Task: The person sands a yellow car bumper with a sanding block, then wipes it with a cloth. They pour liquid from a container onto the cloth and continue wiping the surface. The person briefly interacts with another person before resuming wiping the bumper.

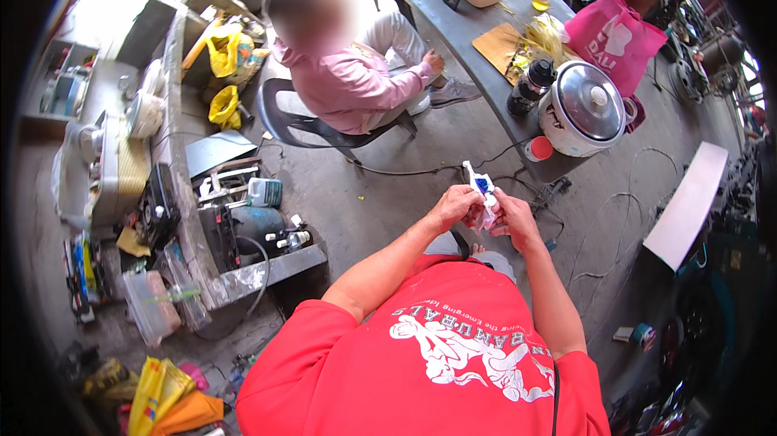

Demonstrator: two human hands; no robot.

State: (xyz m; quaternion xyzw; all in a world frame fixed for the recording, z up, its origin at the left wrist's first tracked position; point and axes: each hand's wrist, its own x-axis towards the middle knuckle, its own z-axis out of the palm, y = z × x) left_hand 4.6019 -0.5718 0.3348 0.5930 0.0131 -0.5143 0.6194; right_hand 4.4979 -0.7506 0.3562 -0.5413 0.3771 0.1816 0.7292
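A small crumpled white plastic packet (469, 170) with a dark blue patch is held up in front of my red shirt. My left hand (458, 206) grips its left side with the fingers closed. On the other side my right hand (513, 217) pinches the packet's lower right part. Whether the blue patch is print or something inside, I cannot make out. Both hands are in the air near the corner of a grey table (506, 104).
The table bears a rice cooker (584, 104), black bottle (530, 86), red-lidded jar (538, 148), chopping board (497, 49) and pink bag (619, 43). A seated person (348, 84) in pink is ahead left. Cables (405, 170) cross the floor; a cluttered low shelf (271, 270) stands left.
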